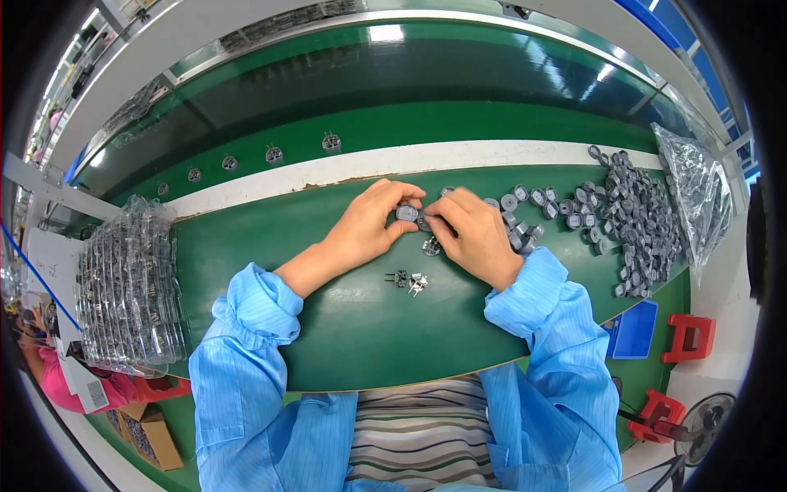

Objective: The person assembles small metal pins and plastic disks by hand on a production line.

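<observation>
My left hand (369, 223) pinches a small grey plastic housing (407, 213) between thumb and fingers over the green table. Close beside it, my right hand (475, 234) has its fingers closed on another small grey piece (424, 222), mostly hidden by the fingertips. Just below the right fingertips lies a small round part with metal pins (430, 245). Nearer to me on the table are a dark pinned part (398, 279) and a silvery metal part with prongs (418, 284). Several loose grey housings (525, 238) lie right of my right hand.
A large heap of grey housings (635, 217) covers the table's right end beside a clear plastic bag (697, 189). Stacked clear trays (131, 287) stand at the left. Round parts (331, 143) sit spaced along the green conveyor belt (393, 123) beyond a white rail (492, 153).
</observation>
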`<state>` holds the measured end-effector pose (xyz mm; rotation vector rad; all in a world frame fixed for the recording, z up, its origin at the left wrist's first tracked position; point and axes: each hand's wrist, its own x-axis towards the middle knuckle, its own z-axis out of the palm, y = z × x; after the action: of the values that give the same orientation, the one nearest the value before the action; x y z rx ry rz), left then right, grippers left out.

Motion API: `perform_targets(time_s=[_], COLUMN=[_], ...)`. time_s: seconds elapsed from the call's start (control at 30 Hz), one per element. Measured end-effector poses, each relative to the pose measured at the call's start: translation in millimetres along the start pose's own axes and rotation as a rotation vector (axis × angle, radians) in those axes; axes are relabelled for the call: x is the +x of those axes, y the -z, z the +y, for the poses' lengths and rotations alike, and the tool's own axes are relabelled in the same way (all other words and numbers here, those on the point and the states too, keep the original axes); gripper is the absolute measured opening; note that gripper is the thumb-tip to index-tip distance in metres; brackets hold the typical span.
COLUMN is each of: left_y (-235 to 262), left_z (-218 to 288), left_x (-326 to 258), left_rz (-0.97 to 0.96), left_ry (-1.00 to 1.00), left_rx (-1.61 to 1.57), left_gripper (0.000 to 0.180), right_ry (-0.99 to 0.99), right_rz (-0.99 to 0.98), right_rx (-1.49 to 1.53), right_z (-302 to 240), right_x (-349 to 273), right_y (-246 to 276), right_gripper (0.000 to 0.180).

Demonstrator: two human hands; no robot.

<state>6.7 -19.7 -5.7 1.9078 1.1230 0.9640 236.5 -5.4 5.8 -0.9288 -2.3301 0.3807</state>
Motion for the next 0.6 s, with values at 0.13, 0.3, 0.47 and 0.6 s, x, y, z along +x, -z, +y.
perform_targets(time_s=[0.13, 0.3, 0.47, 0.6], left_y=[0.0, -0.1, -4.9, -3.1], left_z=[2.5, 0.9, 3.6, 2.8], left_x=[0.8, 0.6, 4.1, 3.4], left_rz=[-0.017, -0.006, -0.070, -0.079], left_ry=[-0.071, -0.150, -0.135, -0.077], left_rx=[0.131, 0.245, 0.306, 0.314], left_gripper=[0.048, 0.050, 0.038, 0.036], right_ry=[-0.014, -0.246, -0.094, -0.314], right_rz=[0.089, -0.088, -0.087, -0.085], right_rx=[-0.053, 0.329, 0.168, 0.444], right_z=[3.3, -11.1, -2.2, 9.3], right_x=[4.0, -3.5, -12.8, -6.2], right_y=[0.8, 23.3, 17.4, 17.4], right_gripper=[0.013, 0.013, 0.013, 0.011])
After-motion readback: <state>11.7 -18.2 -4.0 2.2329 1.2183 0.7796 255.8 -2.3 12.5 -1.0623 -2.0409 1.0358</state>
